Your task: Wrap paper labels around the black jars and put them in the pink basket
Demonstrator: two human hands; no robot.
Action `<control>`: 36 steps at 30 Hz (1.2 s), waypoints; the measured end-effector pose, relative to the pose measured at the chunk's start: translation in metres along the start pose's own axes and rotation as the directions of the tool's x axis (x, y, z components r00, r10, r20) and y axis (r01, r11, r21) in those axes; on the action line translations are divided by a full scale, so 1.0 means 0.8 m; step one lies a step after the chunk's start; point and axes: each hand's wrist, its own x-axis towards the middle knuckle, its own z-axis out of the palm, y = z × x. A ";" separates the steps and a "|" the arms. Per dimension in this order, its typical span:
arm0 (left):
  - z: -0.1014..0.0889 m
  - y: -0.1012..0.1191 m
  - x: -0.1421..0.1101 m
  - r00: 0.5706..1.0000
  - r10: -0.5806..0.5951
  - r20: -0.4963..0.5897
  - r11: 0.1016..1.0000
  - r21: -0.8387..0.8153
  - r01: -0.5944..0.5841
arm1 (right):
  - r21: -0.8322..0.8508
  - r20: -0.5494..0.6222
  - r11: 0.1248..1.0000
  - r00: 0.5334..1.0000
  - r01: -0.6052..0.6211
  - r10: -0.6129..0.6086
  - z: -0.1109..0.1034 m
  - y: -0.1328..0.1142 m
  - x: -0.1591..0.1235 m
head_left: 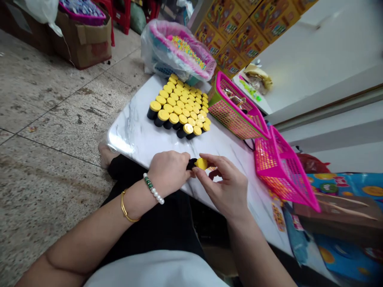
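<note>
My left hand (170,169) is closed around a small black container (191,164), most of which the fingers hide. Between the thumb and fingers of my right hand (224,179) is a round yellow cap (201,163), held at the mouth of the black container. Whether the cap is fully seated I cannot tell. Just beyond my hands, a block of upright black containers with yellow caps (179,103) stands packed in rows on the white marbled table (134,131).
A plastic-lined basket (152,52) of small colourful pieces stands behind the rows. Two pink baskets, one with wrapped items (236,119) and one tilted (284,171), line the right side. Yellow printed cartons (230,36) are stacked at the back. A cardboard box (92,44) sits on the floor.
</note>
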 end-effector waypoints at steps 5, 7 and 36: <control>0.000 -0.006 -0.017 0.985 0.012 -0.172 0.981 -0.188 -0.045 | 0.135 -0.139 0.980 0.976 -0.146 0.165 -0.017 0.001 -0.011; 0.000 -0.005 -0.036 0.956 -0.046 -0.290 0.921 -0.383 -0.072 | 0.247 -0.102 0.944 0.963 -0.220 0.251 -0.025 -0.002 -0.024; 0.040 -0.032 -0.121 0.848 -0.089 0.522 0.131 -0.838 0.529 | 0.633 0.774 -0.151 0.614 -0.760 0.156 0.025 -0.014 -0.100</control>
